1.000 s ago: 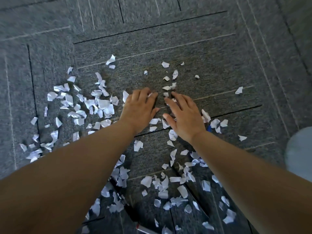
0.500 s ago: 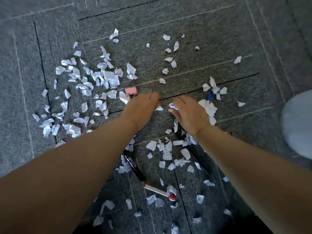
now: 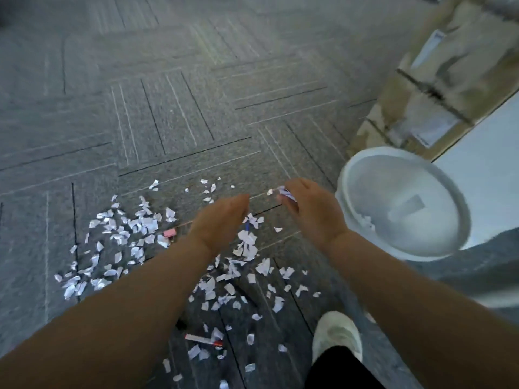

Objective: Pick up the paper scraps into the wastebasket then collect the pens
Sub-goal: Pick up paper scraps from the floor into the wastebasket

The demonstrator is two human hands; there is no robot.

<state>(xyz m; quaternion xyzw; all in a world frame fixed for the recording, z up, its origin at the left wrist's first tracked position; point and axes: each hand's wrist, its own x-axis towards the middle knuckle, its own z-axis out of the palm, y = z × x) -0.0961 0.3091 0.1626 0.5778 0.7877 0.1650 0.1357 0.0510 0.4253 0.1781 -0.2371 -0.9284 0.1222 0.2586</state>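
grey carpet (image 3: 196, 80), pink eraser (image 3: 169, 233), cardboard boxes (image 3: 438, 80)

The floor (image 3: 196, 113) is laid with grey carpet tiles, each crossed by thin pale and dark lines that run in differing directions from tile to tile, giving a woven, herringbone-like pattern. At the upper right a tan cardboard box (image 3: 449, 80) with dark tape seams and white labels stands on the carpet, with a smooth white panel (image 3: 488, 161) just beside it toward the right edge. The light is dim and even, cool in tone, with the far carpet blurred.
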